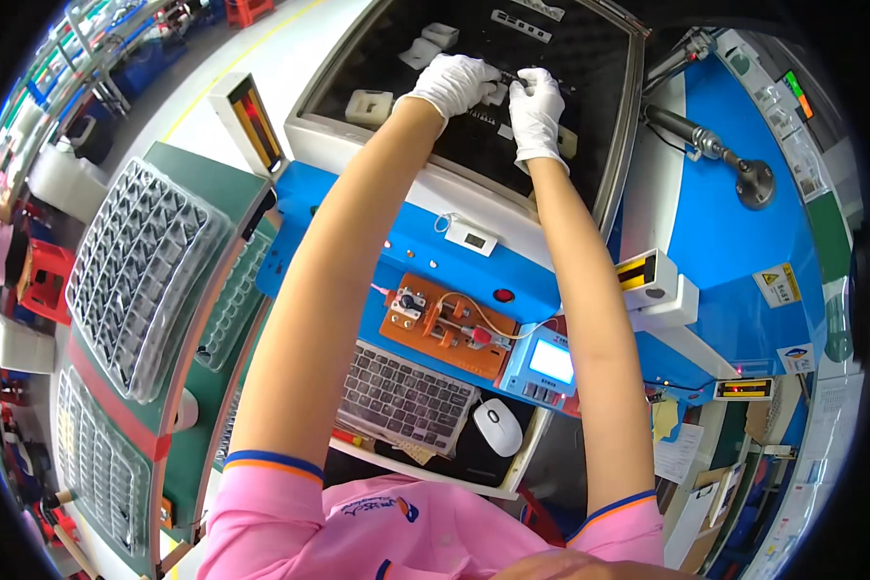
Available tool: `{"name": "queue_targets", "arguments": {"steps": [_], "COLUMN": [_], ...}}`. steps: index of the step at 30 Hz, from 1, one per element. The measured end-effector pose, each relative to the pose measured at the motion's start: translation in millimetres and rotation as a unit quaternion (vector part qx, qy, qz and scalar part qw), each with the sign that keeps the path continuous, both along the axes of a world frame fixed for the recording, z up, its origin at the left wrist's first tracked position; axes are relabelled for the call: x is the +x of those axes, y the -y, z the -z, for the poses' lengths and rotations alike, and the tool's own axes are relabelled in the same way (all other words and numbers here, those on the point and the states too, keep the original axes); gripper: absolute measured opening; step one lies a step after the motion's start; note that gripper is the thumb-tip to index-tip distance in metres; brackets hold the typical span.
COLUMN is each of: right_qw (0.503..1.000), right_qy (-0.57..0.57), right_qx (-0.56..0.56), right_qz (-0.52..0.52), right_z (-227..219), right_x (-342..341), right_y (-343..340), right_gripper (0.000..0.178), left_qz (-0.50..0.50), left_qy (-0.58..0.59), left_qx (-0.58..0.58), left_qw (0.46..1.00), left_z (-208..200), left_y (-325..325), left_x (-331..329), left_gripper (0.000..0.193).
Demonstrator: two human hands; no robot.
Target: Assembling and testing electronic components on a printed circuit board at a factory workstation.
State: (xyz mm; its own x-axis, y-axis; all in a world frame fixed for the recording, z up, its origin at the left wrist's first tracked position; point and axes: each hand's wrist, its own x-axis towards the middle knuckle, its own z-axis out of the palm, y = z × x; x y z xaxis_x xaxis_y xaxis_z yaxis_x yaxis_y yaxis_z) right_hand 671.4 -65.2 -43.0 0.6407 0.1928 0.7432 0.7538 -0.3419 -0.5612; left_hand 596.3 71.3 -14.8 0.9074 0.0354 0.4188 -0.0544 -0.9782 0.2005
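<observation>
The left hand (457, 87) and right hand (537, 114), both white-gloved, curl their fingers nearly closed on what looks like a small dark part (509, 76) between the tips (how firmly each grips, I cannot tell). Holding it from both sides probably steadies something so slight. Beneath the fingers lies a black bed (343, 75); a white block (368, 107) sits to their left. Nearer the body, the blue counter (304, 188) carries a keyboard (401, 398), and clear trays (148, 275) rest well left of the fingers.
</observation>
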Motion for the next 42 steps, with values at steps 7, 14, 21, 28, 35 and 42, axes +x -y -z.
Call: {"name": "queue_targets", "arguments": {"steps": [7, 14, 21, 28, 35, 42], "right_qw": [0.992, 0.98, 0.956, 0.979, 0.914, 0.923], "right_qy": [-0.052, -0.092, 0.018, 0.157, 0.121, -0.06], "right_qx": [0.034, -0.139, -0.293, -0.02, -0.382, -0.377], "right_qz": [-0.112, -0.104, 0.009, -0.132, -0.068, -0.047], "right_z": [-2, -9, -24, -47, 25, 23], "right_x": [12, 11, -13, -152, -235, -233], "right_y": [-19, -22, -9, 50, 182, 180], "right_gripper": [0.02, 0.017, 0.04, 0.061, 0.017, 0.019], "left_qz": [0.09, 0.023, 0.074, -0.091, -0.047, -0.011], "left_qy": [0.193, 0.524, 0.256, 0.137, 0.058, 0.042], "left_qx": [-0.205, -0.223, -0.403, -0.339, -0.419, -0.387], "left_qw": [0.955, 0.821, 0.876, 0.926, 0.905, 0.921], "left_z": [-13, -40, 19, 78, 62, 38], "left_y": [-6, 16, 107, 68, 54, 31], "left_x": [0, -66, -230, -270, -261, -270], "left_gripper": [0.025, 0.03, 0.019, 0.02, 0.014, 0.021]}}
